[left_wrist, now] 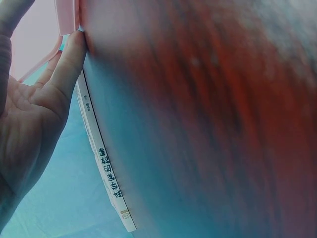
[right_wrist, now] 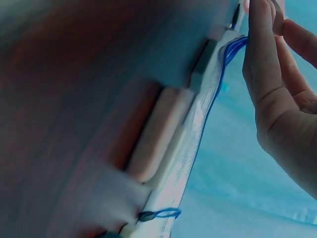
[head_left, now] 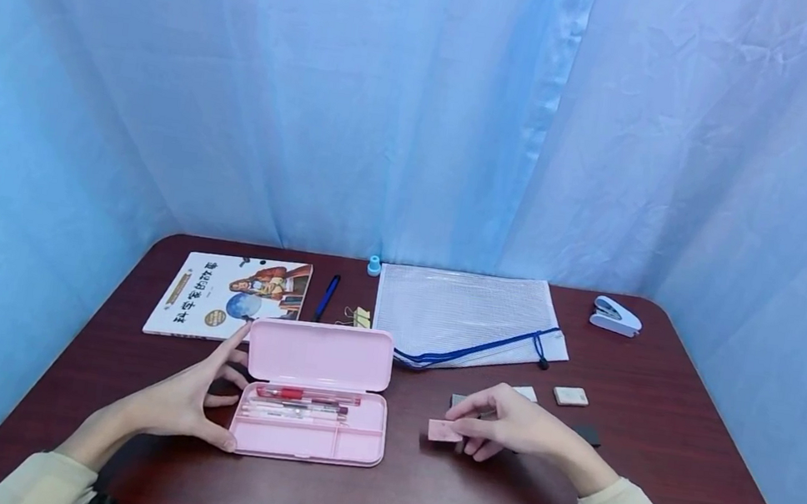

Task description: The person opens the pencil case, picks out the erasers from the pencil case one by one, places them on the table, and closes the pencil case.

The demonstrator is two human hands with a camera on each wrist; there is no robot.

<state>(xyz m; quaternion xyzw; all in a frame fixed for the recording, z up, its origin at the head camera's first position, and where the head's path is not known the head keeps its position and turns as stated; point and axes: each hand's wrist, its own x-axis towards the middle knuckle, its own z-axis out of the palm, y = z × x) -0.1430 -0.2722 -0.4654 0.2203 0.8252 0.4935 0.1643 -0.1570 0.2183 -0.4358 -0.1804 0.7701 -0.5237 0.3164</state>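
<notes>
A pink pencil case (head_left: 358, 447) lies with its lid (head_left: 319, 355) raised, several pens (head_left: 297, 405) in its back compartment. My left hand (head_left: 177, 397) is spread along its left side, thumb at the front corner and index finger at the lid's edge. In the left wrist view, extended fingers (left_wrist: 69, 64) touch the pink case. To the right of the case, my right hand (head_left: 511, 421) pinches a small pink eraser (head_left: 442, 432) between thumb and fingers, above the table. Behind and beside that hand lie a white eraser (head_left: 570, 396) and a dark grey block (head_left: 587, 434), partly covered.
Behind the case are a picture book (head_left: 217, 296), a blue pen (head_left: 326, 297), yellow binder clips (head_left: 361, 317) and a light-blue cap-like piece (head_left: 374, 265). A white mesh pouch (head_left: 460, 314) with a blue zip lies at the back; a white stapler (head_left: 616, 317) sits back right.
</notes>
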